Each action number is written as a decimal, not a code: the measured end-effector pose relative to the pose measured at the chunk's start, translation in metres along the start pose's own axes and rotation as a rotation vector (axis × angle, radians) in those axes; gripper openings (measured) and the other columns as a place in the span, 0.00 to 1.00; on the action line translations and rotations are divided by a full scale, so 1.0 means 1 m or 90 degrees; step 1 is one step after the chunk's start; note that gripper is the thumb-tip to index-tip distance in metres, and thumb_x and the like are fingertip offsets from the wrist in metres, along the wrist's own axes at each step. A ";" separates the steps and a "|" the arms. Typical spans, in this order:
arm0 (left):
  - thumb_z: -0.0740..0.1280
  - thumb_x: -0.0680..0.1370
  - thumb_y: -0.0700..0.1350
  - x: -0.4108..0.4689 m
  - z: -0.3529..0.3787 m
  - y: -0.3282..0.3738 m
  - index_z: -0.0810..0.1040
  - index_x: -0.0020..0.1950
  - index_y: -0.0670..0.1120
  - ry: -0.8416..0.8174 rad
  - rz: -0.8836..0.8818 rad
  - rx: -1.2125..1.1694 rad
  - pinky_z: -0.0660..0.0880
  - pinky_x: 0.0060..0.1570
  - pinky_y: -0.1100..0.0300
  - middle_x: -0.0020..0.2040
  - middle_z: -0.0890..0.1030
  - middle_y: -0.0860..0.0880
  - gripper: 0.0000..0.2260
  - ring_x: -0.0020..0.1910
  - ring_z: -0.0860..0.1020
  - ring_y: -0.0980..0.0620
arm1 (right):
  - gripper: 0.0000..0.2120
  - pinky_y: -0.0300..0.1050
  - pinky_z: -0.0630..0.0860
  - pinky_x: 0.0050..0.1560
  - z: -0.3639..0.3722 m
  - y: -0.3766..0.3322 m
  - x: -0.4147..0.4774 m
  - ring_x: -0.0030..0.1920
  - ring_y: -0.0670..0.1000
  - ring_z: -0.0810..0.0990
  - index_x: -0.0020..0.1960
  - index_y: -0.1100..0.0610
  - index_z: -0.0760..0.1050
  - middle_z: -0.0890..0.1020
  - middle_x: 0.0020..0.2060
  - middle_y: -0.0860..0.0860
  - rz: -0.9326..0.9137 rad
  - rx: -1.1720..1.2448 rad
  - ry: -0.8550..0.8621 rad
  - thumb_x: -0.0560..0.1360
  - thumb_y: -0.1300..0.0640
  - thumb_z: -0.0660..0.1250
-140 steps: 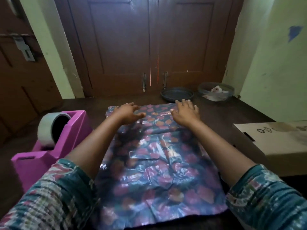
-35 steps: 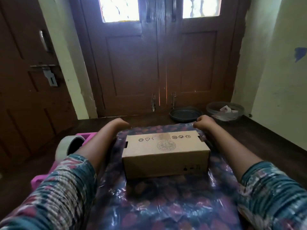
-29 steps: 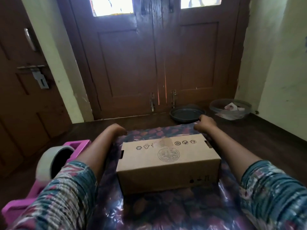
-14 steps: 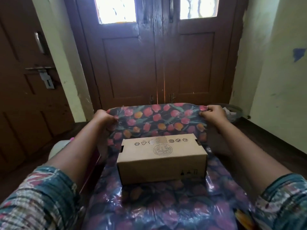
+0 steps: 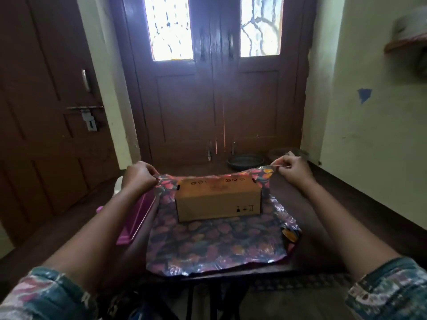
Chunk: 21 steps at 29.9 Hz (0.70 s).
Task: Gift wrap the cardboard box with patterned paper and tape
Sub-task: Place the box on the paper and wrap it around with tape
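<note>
A brown cardboard box (image 5: 218,203) sits on a sheet of dark patterned paper (image 5: 217,245) with pink and orange flowers, spread on a dark table (image 5: 328,218). My left hand (image 5: 138,175) pinches the paper's far left corner. At the far right corner, my right hand (image 5: 294,169) pinches the paper too. Both hold the far edge raised behind the box, about level with its top. The lower part of the raised flap is hidden behind the box.
A pink tape dispenser (image 5: 136,215) stands left of the paper, partly behind my left arm. A dark round dish (image 5: 245,160) and a clear bowl (image 5: 288,154) sit at the table's far edge before brown double doors. A pale wall runs along the right.
The box was set on the flat paper, then both hands took the far corners and lifted the edge. In the last half second the raised edge has come down lower, towards the box top.
</note>
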<state>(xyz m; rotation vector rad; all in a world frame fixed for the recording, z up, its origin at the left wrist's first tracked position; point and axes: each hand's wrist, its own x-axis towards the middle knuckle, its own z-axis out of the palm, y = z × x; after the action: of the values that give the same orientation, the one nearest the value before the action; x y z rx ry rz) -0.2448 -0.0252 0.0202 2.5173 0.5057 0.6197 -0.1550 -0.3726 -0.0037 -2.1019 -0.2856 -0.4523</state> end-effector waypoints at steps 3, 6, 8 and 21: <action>0.68 0.71 0.34 -0.013 0.007 -0.008 0.84 0.44 0.45 -0.016 0.078 0.100 0.75 0.46 0.59 0.48 0.83 0.46 0.09 0.48 0.80 0.47 | 0.08 0.47 0.75 0.49 0.000 0.006 -0.022 0.46 0.50 0.78 0.44 0.52 0.80 0.82 0.44 0.51 0.010 -0.098 -0.027 0.74 0.64 0.65; 0.65 0.71 0.34 -0.024 0.015 -0.013 0.83 0.43 0.46 -0.043 0.138 0.196 0.75 0.46 0.58 0.47 0.83 0.45 0.10 0.47 0.79 0.46 | 0.12 0.52 0.76 0.52 0.005 0.017 -0.036 0.50 0.51 0.78 0.40 0.42 0.77 0.82 0.49 0.49 -0.016 -0.199 -0.042 0.73 0.59 0.65; 0.63 0.72 0.34 -0.029 0.019 -0.015 0.83 0.44 0.45 -0.052 0.164 0.259 0.75 0.45 0.56 0.46 0.82 0.45 0.11 0.47 0.79 0.46 | 0.10 0.50 0.74 0.54 0.009 0.021 -0.043 0.53 0.52 0.78 0.46 0.43 0.80 0.81 0.52 0.50 -0.042 -0.281 -0.050 0.74 0.57 0.64; 0.70 0.73 0.55 -0.033 0.005 0.046 0.72 0.67 0.51 -0.151 0.339 0.331 0.73 0.58 0.52 0.65 0.75 0.50 0.24 0.62 0.73 0.49 | 0.24 0.53 0.61 0.67 0.020 -0.027 -0.048 0.67 0.54 0.68 0.67 0.54 0.71 0.72 0.66 0.54 -0.317 -0.332 0.016 0.71 0.53 0.61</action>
<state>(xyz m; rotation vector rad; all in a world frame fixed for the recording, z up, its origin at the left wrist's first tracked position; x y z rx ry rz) -0.2590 -0.0792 0.0303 3.2008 -0.1256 0.3895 -0.2049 -0.3427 -0.0133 -2.5221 -0.7506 -0.9248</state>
